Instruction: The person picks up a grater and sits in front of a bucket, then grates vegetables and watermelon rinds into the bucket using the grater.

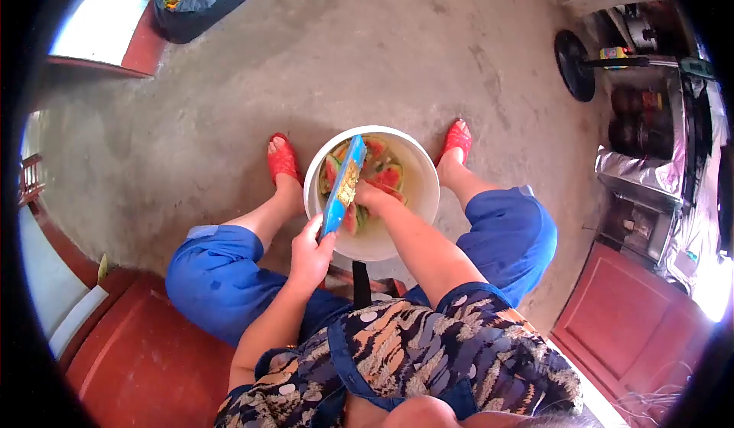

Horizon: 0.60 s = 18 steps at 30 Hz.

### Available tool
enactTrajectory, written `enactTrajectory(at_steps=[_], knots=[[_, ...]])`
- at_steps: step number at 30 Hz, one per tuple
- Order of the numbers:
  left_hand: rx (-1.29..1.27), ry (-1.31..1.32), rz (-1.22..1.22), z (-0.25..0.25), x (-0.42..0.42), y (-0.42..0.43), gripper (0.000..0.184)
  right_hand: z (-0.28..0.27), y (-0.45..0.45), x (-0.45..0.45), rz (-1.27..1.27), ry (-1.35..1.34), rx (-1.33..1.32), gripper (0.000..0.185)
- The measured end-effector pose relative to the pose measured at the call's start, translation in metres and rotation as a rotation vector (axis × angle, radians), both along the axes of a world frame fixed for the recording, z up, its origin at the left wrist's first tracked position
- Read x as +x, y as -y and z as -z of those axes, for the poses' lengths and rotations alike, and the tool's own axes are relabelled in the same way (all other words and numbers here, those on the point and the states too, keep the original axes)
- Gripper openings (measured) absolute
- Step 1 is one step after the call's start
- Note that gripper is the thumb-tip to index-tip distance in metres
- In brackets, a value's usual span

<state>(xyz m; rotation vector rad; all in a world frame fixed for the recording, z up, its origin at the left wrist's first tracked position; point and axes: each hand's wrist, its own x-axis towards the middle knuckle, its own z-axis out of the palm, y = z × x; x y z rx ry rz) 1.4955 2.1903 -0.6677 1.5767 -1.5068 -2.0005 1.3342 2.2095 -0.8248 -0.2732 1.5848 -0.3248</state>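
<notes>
L hand [310,258] is gripping the near end of a long blue tool [345,187], fingers closing round it; tool is slanting over a white bucket [426,191], its yellowish mid-section showing, far end sitting nr the bucket's far rim. Can't tell if it's touching there. R hand [370,195] is reaching down into the bucket, just R of the tool; its fingers are mostly hiding from view, so can't tell if they're gripping anything. Watermelon pcs [390,176], red flesh & green rind, are lying in the bucket on both sides of the tool, some nr the R hand. Bucket is standing btwn two red shoes [282,159]; concrete floor [367,61] is stretching out beyond. Black plastic bag [206,8] is sitting far L, w/ yellow-orange bits showing inside.
</notes>
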Motion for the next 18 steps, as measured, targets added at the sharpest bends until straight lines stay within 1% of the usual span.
enactTrajectory(at_steps=[1, 3, 4, 5, 7, 8, 10, 11, 13, 14, 15, 16, 17, 18], knots=[[0.006, 0.002, 0.005, 0.000, 0.000, -0.001, 0.037, 0.002, -0.004, -0.001, 0.005, 0.002, 0.006, 0.063], [-0.009, 0.002, 0.024, 0.001, -0.003, 0.001, 0.037, 0.008, -0.004, -0.006, 0.349, 0.490, 0.202, 0.057], [-0.010, 0.005, 0.026, 0.000, -0.004, 0.002, 0.037, 0.011, 0.000, -0.003, 0.420, 0.543, 0.220, 0.053], [-0.014, 0.007, 0.029, -0.002, -0.005, 0.003, 0.036, 0.023, 0.001, 0.002, 0.422, 0.549, 0.219, 0.053], [-0.014, 0.013, 0.045, -0.001, -0.004, 0.004, 0.036, 0.043, 0.001, 0.012, 0.661, 0.904, 0.063, 0.053], [-0.005, -0.005, 0.021, 0.002, -0.002, 0.003, 0.036, 0.046, -0.001, 0.016, 0.670, 0.904, 0.061, 0.053], [-0.001, -0.025, 0.002, 0.005, -0.003, 0.002, 0.036, 0.048, -0.003, 0.022, 0.811, 0.868, -0.141, 0.054], [0.013, -0.025, -0.002, 0.006, -0.003, 0.002, 0.036, 0.048, -0.003, 0.021, 0.812, 0.868, -0.143, 0.054], [0.033, -0.020, -0.004, 0.004, -0.003, 0.002, 0.036, 0.046, -0.007, 0.022, 0.786, 0.798, -0.089, 0.056], [0.029, -0.010, 0.012, 0.001, -0.004, 0.003, 0.036, 0.040, -0.010, 0.014, 0.751, 0.735, 0.045, 0.056], [0.019, -0.007, 0.024, -0.002, -0.006, 0.004, 0.037, 0.037, -0.015, 0.007, 0.751, 0.730, 0.041, 0.056], [0.011, -0.016, 0.020, -0.001, -0.003, 0.004, 0.037, 0.037, -0.020, 0.000, 0.804, 0.666, 0.063, 0.051], [-0.110, 0.021, 0.063, 0.004, 0.002, 0.001, 0.038, 0.028, -0.023, -0.008, 0.851, 0.600, 0.082, 0.046], [-0.234, 0.059, 0.100, 0.009, 0.006, 0.000, 0.039, 0.015, -0.032, -0.019, 0.773, 0.499, -0.022, 0.053]])
